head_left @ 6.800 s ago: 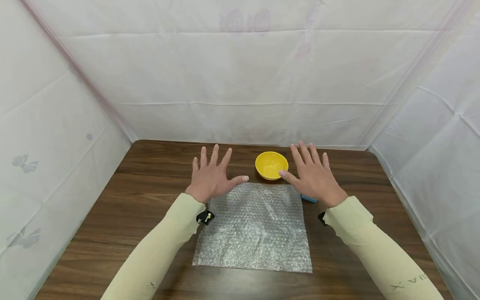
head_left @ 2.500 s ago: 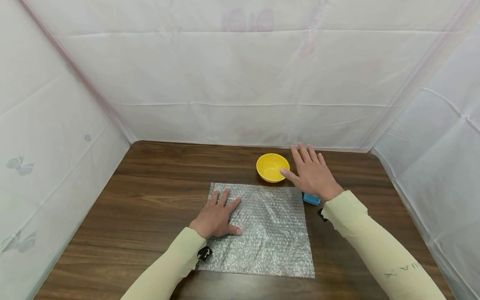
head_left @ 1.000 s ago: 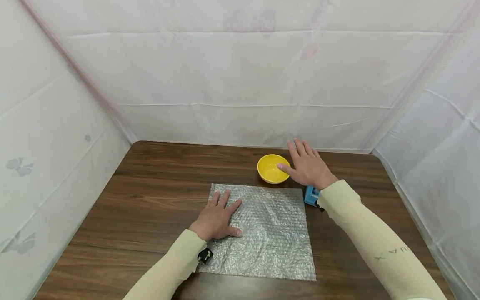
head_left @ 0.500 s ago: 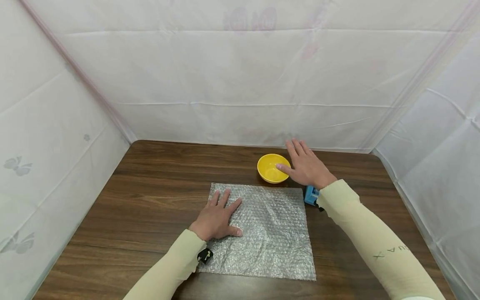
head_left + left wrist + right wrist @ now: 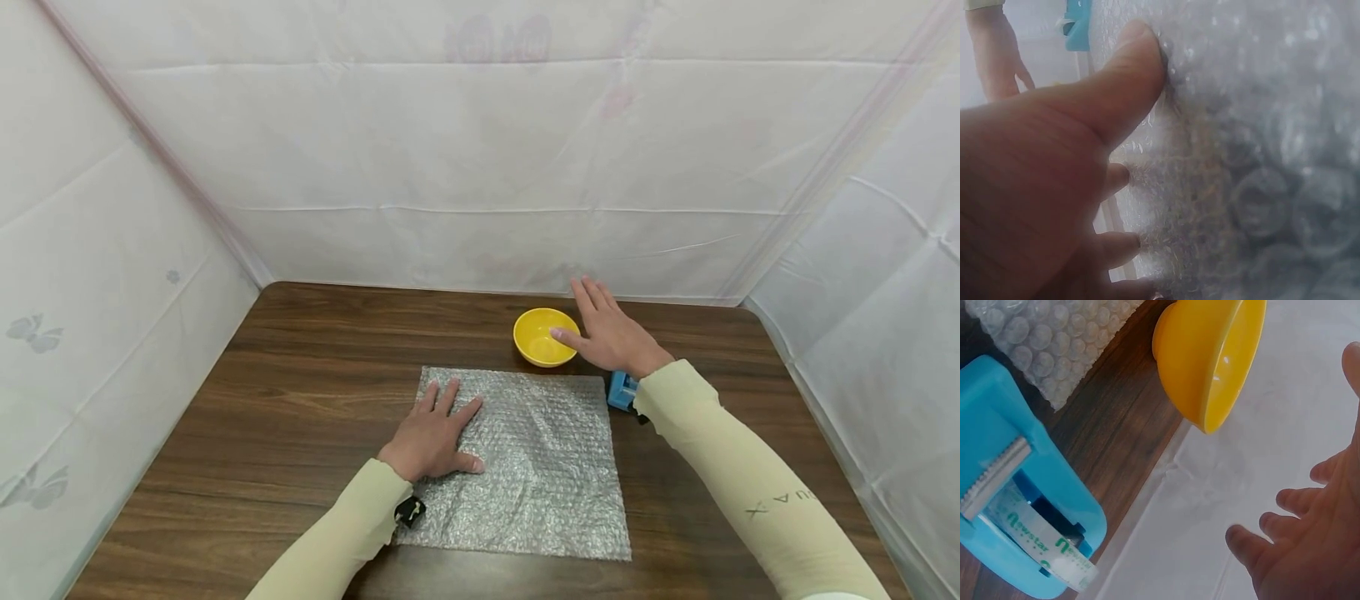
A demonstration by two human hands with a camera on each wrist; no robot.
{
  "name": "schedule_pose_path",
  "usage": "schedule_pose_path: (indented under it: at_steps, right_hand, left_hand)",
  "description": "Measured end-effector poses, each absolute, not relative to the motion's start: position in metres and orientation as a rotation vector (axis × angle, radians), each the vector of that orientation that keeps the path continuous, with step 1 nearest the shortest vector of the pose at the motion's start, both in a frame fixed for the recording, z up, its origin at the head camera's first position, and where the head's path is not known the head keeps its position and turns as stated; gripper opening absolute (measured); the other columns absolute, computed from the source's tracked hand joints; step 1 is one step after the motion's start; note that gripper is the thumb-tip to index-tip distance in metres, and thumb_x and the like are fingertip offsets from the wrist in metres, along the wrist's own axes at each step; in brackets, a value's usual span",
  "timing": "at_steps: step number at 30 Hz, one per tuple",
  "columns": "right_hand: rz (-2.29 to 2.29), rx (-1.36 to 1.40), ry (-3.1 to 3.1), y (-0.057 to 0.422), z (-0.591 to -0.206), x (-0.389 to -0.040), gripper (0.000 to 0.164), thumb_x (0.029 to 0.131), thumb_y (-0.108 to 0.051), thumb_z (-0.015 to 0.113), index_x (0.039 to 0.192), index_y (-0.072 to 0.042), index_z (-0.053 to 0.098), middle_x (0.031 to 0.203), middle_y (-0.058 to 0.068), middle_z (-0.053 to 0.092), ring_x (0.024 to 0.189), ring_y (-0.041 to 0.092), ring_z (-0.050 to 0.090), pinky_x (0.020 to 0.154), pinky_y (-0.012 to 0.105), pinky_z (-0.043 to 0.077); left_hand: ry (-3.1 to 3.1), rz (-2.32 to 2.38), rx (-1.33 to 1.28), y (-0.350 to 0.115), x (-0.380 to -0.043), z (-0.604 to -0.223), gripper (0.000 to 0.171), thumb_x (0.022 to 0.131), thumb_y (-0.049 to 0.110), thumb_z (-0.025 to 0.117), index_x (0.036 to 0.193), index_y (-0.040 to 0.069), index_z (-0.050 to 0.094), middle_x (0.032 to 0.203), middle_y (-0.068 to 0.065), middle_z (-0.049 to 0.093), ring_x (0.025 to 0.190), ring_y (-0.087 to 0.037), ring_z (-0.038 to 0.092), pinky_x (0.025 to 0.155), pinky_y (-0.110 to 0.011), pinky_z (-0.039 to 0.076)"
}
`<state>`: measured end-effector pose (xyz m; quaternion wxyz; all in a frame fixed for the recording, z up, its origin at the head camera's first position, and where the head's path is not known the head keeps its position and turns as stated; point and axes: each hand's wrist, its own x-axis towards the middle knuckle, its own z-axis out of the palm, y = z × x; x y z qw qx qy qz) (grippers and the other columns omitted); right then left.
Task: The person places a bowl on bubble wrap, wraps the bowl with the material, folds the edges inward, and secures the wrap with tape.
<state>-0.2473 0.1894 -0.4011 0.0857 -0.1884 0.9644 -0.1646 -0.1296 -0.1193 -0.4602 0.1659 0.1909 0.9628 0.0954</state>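
Bubble wrap (image 5: 543, 467), square and knobbly, lies on the wood-grained table (image 5: 315, 375), left hand (image 5: 426, 440) resting on it, fingers spread; right hand (image 5: 617, 337), straight-fingered, grasping nothing, hovers near glossy yellow bowl (image 5: 536, 337) and blue tape dispenser (image 5: 1054, 475).

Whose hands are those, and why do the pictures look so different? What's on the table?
No robot here: these are a person's own bare hands. The widest picture comes from a camera on the person's head, looking forward and down. The others come from a camera on each wrist, so things look close and tilted. On the brown table are bubble wrap, a yellow bowl and a blue tape dispenser. The left hand rests on the bubble wrap; the right hand is near the bowl. Neither holds anything.
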Motion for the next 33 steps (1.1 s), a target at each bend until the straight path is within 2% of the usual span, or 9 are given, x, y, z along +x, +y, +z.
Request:
schedule_pose_path:
  at_steps: [13, 21, 27, 33]
  right_hand:
    - [-0.602, -0.518, 2.788, 0.196, -0.406, -0.252, 0.101, 0.103, -0.065, 0.048, 0.168, -0.008, -0.005, 0.176, 0.019, -0.006, 0.163, 0.043, 0.001, 0.127, 0.068, 0.019]
    - [-0.671, -0.523, 2.74, 0.197, -0.413, -0.256, 0.105, 0.101, -0.066, 0.052, 0.168, -0.009, -0.006, 0.176, 0.018, -0.005, 0.163, 0.042, 0.004, 0.127, 0.066, 0.019]
    - [-0.727, -0.5, 2.691, 0.198, -0.418, -0.26, 0.112, 0.096, -0.067, 0.06, 0.168, -0.01, -0.005, 0.177, 0.015, -0.006, 0.164, 0.04, 0.003, 0.129, 0.065, 0.017]
    - [-0.735, -0.488, 2.676, 0.199, -0.423, -0.263, 0.117, 0.093, -0.061, 0.069, 0.168, -0.009, -0.006, 0.177, 0.016, -0.004, 0.164, 0.041, 0.006, 0.128, 0.064, 0.018]
  left_hand:
    - [2.738, 0.253, 0.536, -0.117, -0.133, -0.461, 0.096, 0.083, 0.063, 0.077, 0.162, 0.022, 0.04, 0.173, -0.022, 0.022, 0.158, -0.053, 0.018, 0.124, -0.063, 0.031]
    - [2.745, 0.251, 0.533, -0.118, -0.132, -0.46, 0.096, 0.083, 0.063, 0.078, 0.161, 0.022, 0.041, 0.172, -0.022, 0.023, 0.158, -0.053, 0.019, 0.124, -0.063, 0.032]
    - [2.738, 0.248, 0.527, -0.117, -0.131, -0.459, 0.096, 0.083, 0.063, 0.078, 0.161, 0.022, 0.041, 0.172, -0.022, 0.022, 0.159, -0.052, 0.018, 0.125, -0.062, 0.031]
    - [2.741, 0.247, 0.529, -0.117, -0.13, -0.46, 0.096, 0.083, 0.063, 0.078, 0.161, 0.022, 0.041, 0.172, -0.022, 0.023, 0.158, -0.052, 0.019, 0.125, -0.062, 0.031]
